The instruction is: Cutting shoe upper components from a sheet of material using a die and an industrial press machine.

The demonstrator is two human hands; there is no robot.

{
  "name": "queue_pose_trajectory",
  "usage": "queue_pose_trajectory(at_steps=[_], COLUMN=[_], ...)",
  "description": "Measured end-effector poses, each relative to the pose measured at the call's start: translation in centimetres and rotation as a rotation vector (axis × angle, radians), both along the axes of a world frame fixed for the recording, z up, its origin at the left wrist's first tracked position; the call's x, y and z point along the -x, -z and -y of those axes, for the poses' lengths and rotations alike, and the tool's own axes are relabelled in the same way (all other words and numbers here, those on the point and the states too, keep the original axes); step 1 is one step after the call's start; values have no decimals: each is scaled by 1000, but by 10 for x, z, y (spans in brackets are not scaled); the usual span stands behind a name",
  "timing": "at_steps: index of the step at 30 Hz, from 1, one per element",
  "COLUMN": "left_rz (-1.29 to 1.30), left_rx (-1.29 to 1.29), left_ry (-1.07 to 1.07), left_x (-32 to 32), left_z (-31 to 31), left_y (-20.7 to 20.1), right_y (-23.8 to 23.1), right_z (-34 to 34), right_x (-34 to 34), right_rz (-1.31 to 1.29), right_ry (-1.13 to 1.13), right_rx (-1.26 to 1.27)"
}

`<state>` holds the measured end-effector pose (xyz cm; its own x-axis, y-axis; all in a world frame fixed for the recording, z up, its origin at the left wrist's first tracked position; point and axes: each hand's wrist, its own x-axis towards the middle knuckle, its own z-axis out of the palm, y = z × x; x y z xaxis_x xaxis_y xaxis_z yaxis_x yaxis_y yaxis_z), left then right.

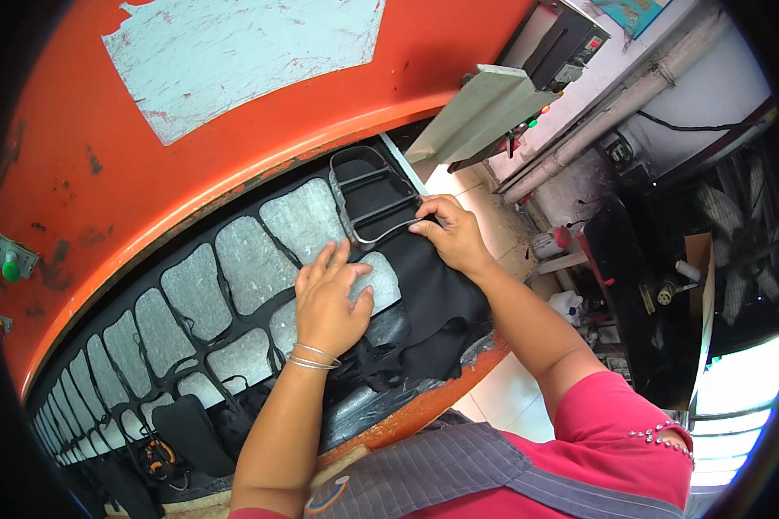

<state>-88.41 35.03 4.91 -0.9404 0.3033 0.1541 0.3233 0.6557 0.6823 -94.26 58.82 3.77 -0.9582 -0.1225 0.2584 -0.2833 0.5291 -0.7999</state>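
A steel cutting die [361, 240], a rounded frame with crossbars, lies on black sheet material at the far right end of the bed. My right hand [452, 232] pinches its near right edge between thumb and fingers. Just left of the die, my left hand [327, 303] rests with fingers stretched out on the sheet, holding nothing. Rounded cut-outs in the black sheet [441, 294] expose a worn grey board [251, 259] beneath. Part of that board and sheet is hidden under my left palm.
An orange machine body [234, 164] rises along the far side, with a green button [10, 268] at left. A grey control arm [485, 112] stands at upper right. Black cut pieces [190, 432] lie at the near left edge. A cluttered dark table [640, 294] stands right.
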Motion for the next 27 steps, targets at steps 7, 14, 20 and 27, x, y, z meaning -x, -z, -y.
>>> queue_pose_trajectory(at_steps=[7, 14, 20, 27], left_rz=[-49, -93, -125, -143], left_rx=[12, 47, 32, 9], left_ry=[-52, -46, -60, -69], left_x=[-1, -4, -4, -3], left_z=[-5, -7, -6, -5], left_y=[0, -3, -2, 1], right_y=[-2, 0, 1, -1], right_z=[-1, -6, -4, -1], right_x=[1, -1, -2, -1], right_rz=[-19, 30, -36, -49], right_ry=[16, 6, 2, 11], right_rx=[-28, 31, -7, -40])
